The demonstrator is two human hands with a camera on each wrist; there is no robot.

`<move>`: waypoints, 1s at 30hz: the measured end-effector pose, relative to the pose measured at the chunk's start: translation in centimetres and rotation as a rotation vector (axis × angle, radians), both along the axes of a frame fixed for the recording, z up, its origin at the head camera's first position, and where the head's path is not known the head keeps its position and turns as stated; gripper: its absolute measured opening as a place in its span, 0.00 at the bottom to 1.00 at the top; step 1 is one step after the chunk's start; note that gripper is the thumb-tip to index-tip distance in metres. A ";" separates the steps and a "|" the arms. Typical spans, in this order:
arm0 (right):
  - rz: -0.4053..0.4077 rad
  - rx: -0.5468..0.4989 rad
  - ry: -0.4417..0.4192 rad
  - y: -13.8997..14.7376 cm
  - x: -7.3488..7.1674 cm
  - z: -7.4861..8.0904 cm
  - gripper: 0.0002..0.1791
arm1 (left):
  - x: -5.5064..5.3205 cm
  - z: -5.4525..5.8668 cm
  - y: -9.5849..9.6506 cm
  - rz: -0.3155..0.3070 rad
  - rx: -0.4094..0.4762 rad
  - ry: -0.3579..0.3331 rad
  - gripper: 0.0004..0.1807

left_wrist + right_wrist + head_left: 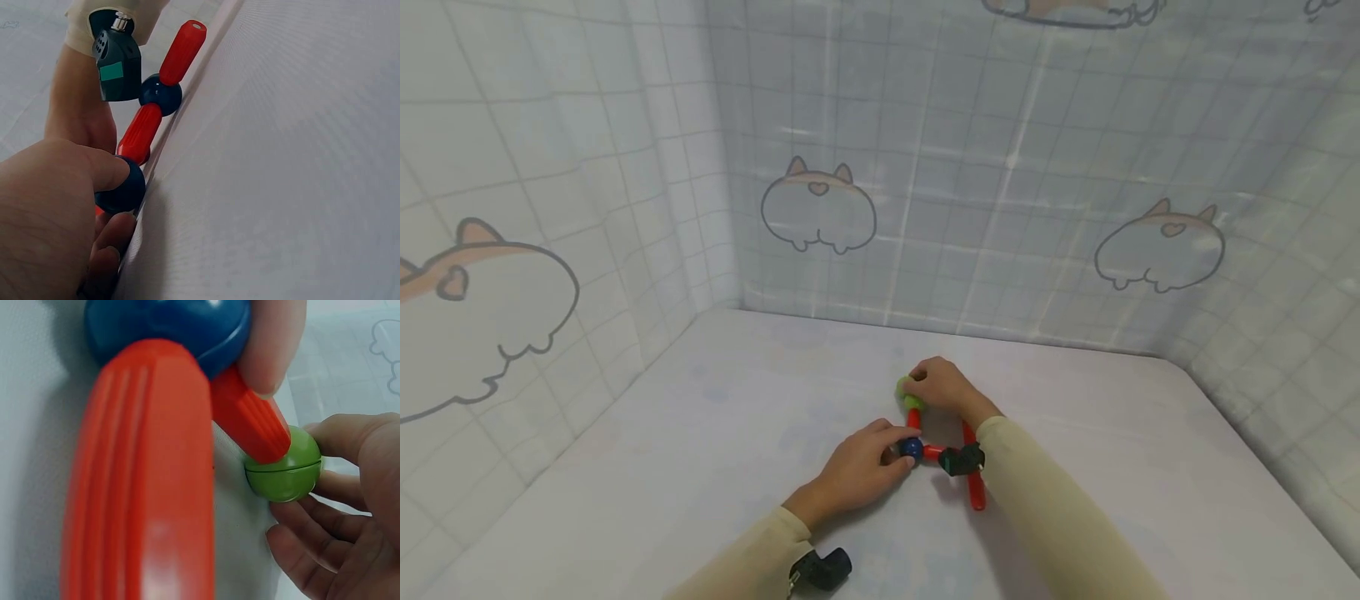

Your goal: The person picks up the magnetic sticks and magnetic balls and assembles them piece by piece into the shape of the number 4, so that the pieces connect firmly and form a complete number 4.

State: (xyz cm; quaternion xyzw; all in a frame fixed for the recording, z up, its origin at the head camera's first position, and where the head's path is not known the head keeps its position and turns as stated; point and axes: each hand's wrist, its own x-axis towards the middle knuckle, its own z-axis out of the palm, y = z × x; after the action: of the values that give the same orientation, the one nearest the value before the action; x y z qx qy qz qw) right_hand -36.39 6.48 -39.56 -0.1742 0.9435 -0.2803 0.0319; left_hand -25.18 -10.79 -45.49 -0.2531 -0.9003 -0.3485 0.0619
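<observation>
Red ribbed rods and balls form a joined structure low on the white surface. My left hand [861, 467] grips a blue ball [912, 450] at one corner, thumb and fingers on opposite sides. From that ball one red rod [913, 419] runs away to a green ball [284, 465], and another red rod [139, 133] leads to a second blue ball [164, 94]. My right hand [946, 387] holds the green ball at the far end between thumb and fingers. A further red rod [976, 490] extends toward me, partly behind the right wrist's camera.
White surface [760, 392] lies all around the structure. A pale gridded curtain [962, 208] with cartoon animals encloses the back and sides. Dark cameras sit on both wrists, the left one [823, 571] near the front and the right one [961, 459] over the rods.
</observation>
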 end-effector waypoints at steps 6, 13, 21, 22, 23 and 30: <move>-0.049 -0.063 0.028 0.4 0.1 -0.5 0.19 | 0.0 0.0 0.2 0.002 -0.004 -0.018 0.21; -0.127 -0.327 0.066 1.8 0.9 -0.4 0.21 | 0.0 0.0 0.2 0.019 -0.023 -0.005 0.21; -0.171 -0.716 -0.067 4.1 2.8 0.2 0.22 | -0.2 -0.2 0.3 0.019 -0.027 0.004 0.21; -0.187 -0.733 -0.071 4.4 3.1 0.3 0.22 | -0.2 -0.2 0.3 0.018 -0.027 0.002 0.21; -0.197 -0.750 -0.070 4.7 3.4 0.3 0.22 | -0.2 -0.2 0.3 0.019 -0.028 0.002 0.21; -0.246 -0.769 -0.008 6.8 5.7 0.2 0.22 | -0.2 -0.1 0.2 0.020 -0.032 0.018 0.22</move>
State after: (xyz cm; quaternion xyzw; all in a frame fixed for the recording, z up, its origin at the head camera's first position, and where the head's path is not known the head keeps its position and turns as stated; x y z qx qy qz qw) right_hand -30.66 13.31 -39.38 -0.0578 0.7835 -0.6152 -0.0656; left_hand -25.37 -10.55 -45.55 -0.2484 -0.9076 -0.3313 0.0694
